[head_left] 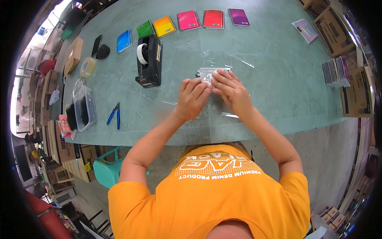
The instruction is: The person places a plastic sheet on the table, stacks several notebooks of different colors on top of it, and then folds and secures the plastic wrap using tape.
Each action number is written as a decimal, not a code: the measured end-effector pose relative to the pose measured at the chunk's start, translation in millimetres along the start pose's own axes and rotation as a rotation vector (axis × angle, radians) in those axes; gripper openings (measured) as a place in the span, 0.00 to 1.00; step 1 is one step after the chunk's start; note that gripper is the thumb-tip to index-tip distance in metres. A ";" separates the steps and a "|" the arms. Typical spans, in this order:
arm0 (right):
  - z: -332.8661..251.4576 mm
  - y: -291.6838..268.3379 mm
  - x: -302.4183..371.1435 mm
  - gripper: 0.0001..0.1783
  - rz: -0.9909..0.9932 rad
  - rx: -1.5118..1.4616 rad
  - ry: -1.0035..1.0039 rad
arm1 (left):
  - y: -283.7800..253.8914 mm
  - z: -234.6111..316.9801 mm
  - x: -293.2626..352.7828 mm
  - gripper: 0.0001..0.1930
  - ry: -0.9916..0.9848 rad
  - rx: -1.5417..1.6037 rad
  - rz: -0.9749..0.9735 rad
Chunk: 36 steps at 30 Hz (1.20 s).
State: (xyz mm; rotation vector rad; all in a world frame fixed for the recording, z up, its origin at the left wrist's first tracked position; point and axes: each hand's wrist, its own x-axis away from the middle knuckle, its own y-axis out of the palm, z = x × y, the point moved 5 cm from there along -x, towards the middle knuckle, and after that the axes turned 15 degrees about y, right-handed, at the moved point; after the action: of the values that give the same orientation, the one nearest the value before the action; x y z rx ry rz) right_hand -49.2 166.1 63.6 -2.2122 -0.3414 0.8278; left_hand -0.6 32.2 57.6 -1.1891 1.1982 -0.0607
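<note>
Both hands work at the middle of the green tabletop (pixel 278 79). The left hand (pixel 191 97) lies knuckles up, fingers curled down onto a small clear plastic packet (pixel 207 73); its fingertips meet the packet's near edge. The right hand (pixel 232 89) sits just beside it at 3 o'clock, fingers spread flat and pressing the packet from above. Neither grip is closed round the packet: both are flattened, fingers extended, pinning it to the surface. Whether the thumbs pinch anything underneath cannot be told.

The packet lies flat, its far end showing at 12 o'clock of the fingertips, with something pale inside. Loose clear film (pixel 230 115) spreads on the tabletop around and under the wrists, catching glare.

At 10 o'clock from the hands, near, stands a black tape dispenser (pixel 150 59) with a white roll in it. Further left at 9 o'clock, blue-handled pliers (pixel 114 115) lie flat, and beyond them a clear plastic box (pixel 84 107) of dark items. A roll of clear tape (pixel 87 66) lies at the left edge, a small brown box (pixel 74 53) beside it.

Along the far edge at 12 o'clock runs a row of notebooks, well apart from the hands: blue (pixel 124 40), green (pixel 145 29), yellow-orange (pixel 164 26), pink (pixel 188 20), red (pixel 213 18), purple (pixel 238 17).

At 2 to 3 o'clock, cardboard cartons (pixel 356 93) and a stack of thin booklets (pixel 335 71) sit at the right edge.
</note>
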 end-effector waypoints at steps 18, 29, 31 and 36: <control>16.9 4.4 -3.5 0.13 -0.002 -0.164 0.119 | 37.1 -58.2 13.3 0.28 -0.903 0.776 0.552; 7.9 -19.6 -7.9 0.26 0.172 -0.360 0.265 | -21.1 -71.1 -25.1 0.26 -0.372 0.475 -0.027; 17.3 -30.2 -4.2 0.29 0.223 -0.254 0.259 | -15.0 -76.0 -22.7 0.28 -0.442 0.610 -0.032; 23.9 -23.9 7.4 0.27 0.051 0.072 0.176 | -12.7 -57.5 -2.7 0.30 -0.336 0.580 -0.143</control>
State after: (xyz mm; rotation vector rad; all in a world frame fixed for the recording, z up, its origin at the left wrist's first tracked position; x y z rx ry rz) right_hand -59.1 199.2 65.0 -2.2148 -0.1684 0.6561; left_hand -37.3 -10.4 75.3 -0.7308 0.7252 -0.2853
